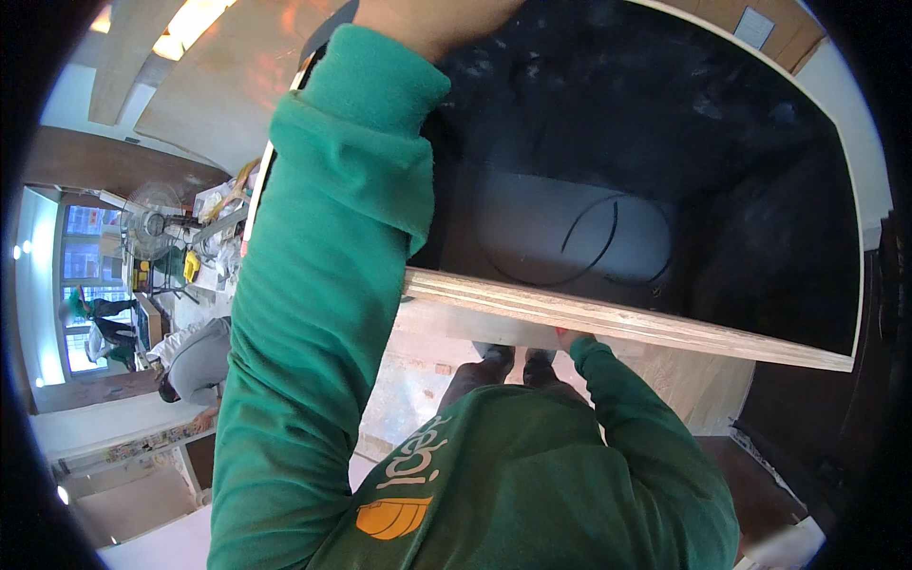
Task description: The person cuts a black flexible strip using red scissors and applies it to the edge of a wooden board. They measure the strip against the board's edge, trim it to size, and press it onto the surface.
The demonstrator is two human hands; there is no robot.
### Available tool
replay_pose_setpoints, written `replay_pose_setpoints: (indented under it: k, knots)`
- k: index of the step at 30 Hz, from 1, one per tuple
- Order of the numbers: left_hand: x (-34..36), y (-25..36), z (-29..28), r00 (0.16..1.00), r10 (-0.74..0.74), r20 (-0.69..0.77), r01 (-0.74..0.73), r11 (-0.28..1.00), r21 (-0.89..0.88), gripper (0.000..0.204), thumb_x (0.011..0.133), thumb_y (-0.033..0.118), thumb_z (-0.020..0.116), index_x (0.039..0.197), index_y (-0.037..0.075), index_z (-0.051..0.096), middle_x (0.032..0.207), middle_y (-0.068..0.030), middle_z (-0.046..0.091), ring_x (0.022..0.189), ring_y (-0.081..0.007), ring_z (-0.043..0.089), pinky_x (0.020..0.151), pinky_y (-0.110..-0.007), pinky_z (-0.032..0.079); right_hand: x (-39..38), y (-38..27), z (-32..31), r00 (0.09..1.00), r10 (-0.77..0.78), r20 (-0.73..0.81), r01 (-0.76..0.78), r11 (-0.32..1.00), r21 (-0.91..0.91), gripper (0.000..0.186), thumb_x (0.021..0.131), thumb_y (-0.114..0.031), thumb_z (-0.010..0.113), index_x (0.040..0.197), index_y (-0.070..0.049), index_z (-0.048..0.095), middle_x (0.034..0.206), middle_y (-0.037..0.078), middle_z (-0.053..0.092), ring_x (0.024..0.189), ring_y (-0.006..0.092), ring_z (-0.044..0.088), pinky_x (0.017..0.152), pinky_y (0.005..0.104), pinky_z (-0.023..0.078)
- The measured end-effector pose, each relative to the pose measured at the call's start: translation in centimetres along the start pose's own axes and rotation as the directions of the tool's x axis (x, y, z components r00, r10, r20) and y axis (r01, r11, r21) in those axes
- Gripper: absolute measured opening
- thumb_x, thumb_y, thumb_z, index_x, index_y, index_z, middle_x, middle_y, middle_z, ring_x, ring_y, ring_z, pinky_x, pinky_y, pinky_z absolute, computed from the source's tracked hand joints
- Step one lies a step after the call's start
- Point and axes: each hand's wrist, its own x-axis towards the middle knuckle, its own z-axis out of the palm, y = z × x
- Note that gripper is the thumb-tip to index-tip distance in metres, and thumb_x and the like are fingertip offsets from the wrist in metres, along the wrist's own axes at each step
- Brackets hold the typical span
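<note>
A large black board [750, 190] with a pale rim and a layered plywood front edge fills the upper view, faint ring-shaped marks on its face. My left arm crosses the board's left side; my left hand [432, 21] is at the far top, its fingers out of view. My right hand [573, 337] is under the front edge beside a small red item [560, 331], mostly hidden by the board. I cannot make out what it holds. My shoes show below the board.
At the left, a standing fan [152, 228] stands among piled tools and materials. A person in grey [195, 361] bends over nearby; another person [109, 332] is by the bright window. Dark panels [798, 418] stand at my right. Wooden sheets [209, 85] lean at the upper left.
</note>
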Motion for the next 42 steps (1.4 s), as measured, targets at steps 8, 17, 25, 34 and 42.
replay_pose_setpoints:
  k: [8,17,25,34,42]
  knots:
    - [0.7,0.7,-1.2,0.992,0.125,-0.037,-0.125,0.992,-0.014,0.022,0.081,0.012,0.072,0.099,0.001,0.069,0.082,-0.0219,0.066,0.077,-0.036,0.066,0.071,-0.04,0.051,-5.8,2.3,-2.5,0.982,0.104,0.158,-0.145,0.952,0.269,0.04,0.088,-0.019,0.062,0.125,-0.006,0.064,0.098,0.022,0.071,0.088,0.0336,0.07,0.079,0.0433,0.055]
    - [0.1,-2.5,-1.6,0.995,-0.052,-0.085,0.059,0.995,0.08,0.029,0.086,0.03,0.069,0.103,0.006,0.072,0.087,-0.0169,0.071,0.083,-0.0353,0.068,0.075,-0.044,0.054,-18.7,2.1,-14.0,0.893,-0.081,0.442,-0.362,0.453,0.815,0.039,0.092,0.002,0.054,0.131,0.006,0.057,0.103,0.017,0.069,0.079,0.0247,0.071,0.074,0.036,0.06]
    - [-4.4,-2.6,-12.8,0.967,-0.143,-0.209,0.153,0.988,0.035,0.029,0.085,0.025,0.072,0.107,0.006,0.07,0.089,-0.0147,0.07,0.081,-0.0289,0.069,0.073,-0.039,0.053,-26.0,-5.8,-19.1,0.859,-0.227,0.459,-0.335,0.43,0.839,0.043,0.095,0.001,0.054,0.138,0.001,0.052,0.11,0.01,0.069,0.095,0.0163,0.067,0.082,0.0265,0.056]
    - [-19.8,4.3,-25.7,0.827,-0.538,-0.162,0.494,0.834,-0.248,0.029,0.09,0.011,0.072,0.114,-0.003,0.065,0.096,-0.0009,0.067,0.084,-0.0079,0.059,0.077,-0.023,0.048,-21.0,-6.1,-17.3,0.844,-0.405,0.351,-0.076,0.559,0.826,0.05,0.086,0.001,0.07,0.134,0.0,0.055,0.103,-0.003,0.066,0.084,0.004,0.056,0.071,0.0213,0.047]
    - [-28.2,11.2,-24.5,0.779,-0.595,-0.196,0.577,0.804,-0.146,0.027,0.085,0.012,0.075,0.106,-0.004,0.068,0.086,-0.0043,0.066,0.076,-0.0102,0.058,0.068,-0.025,0.046,-17.1,-22.0,-25.4,0.677,-0.594,0.434,0.24,0.736,0.633,0.049,0.087,-0.014,0.077,0.13,-0.003,0.056,0.096,-0.002,0.063,0.082,0.0048,0.058,0.075,0.0234,0.049]
